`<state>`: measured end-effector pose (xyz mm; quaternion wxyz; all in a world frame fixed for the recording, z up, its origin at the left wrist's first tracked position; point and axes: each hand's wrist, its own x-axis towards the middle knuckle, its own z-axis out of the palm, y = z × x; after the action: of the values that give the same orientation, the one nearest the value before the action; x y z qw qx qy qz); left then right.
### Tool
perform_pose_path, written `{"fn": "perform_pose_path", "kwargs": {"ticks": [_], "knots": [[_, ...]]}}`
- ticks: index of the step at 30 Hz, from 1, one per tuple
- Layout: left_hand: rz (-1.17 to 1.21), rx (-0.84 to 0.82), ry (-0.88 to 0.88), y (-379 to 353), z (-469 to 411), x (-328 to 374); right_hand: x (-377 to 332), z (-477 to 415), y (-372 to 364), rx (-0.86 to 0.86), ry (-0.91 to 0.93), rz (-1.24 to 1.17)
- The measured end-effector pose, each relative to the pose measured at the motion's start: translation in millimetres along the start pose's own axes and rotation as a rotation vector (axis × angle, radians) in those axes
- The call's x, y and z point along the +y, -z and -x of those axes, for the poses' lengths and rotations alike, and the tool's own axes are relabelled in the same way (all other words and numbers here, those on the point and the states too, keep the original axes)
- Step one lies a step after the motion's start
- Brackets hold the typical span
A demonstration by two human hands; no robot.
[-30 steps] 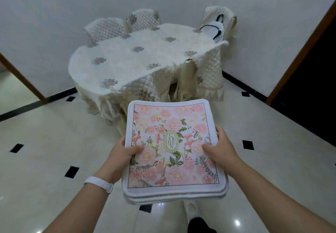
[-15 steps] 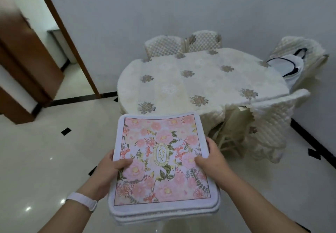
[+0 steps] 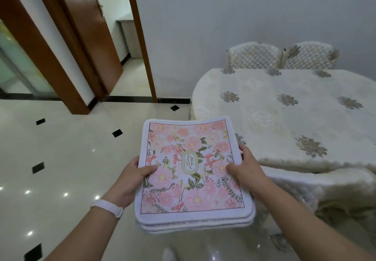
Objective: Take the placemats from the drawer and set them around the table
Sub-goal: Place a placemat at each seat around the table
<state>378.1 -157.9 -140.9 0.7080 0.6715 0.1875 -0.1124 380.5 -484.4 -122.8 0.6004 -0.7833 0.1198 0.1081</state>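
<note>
None of the placemats [image 3: 192, 171] has reached the table [image 3: 284, 116] yet; its cloth lies bare at every seat in view. The whole stack is carried level just beside the near edge, left hand [image 3: 130, 176] and right hand [image 3: 245, 169] each clamped on a side, thumbs on top. Every setting is left to do.

Placemats [image 3: 193, 171] – soft matt cloth, printed floral top, fuzzy white edges. Tablecloth [image 3: 284, 114] at 3 o'clock – quilted matt fabric, embroidered. Floor [image 3: 61, 159] glossy polished tile. Door [image 3: 87, 36] at 11 o'clock smooth varnished wood. Wristband [image 3: 107, 207] smooth, rubbery.
</note>
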Motion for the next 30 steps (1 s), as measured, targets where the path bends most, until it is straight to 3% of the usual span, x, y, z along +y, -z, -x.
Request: {"fn": "perform_pose_path", "kwargs": {"ticks": [10,21,30], "knots": [[-0.078,-0.080,-0.036,78,-136,98,-80,-112,-80,0.086,0.024,0.095],[-0.133,-0.090,0.021,48,-305,146,-92,-279,-85,0.166,-0.013,0.022],[-0.298,-0.117,0.065,-20,-455,210,-102,-425,-56,0.219,-0.062,-0.057]]}}
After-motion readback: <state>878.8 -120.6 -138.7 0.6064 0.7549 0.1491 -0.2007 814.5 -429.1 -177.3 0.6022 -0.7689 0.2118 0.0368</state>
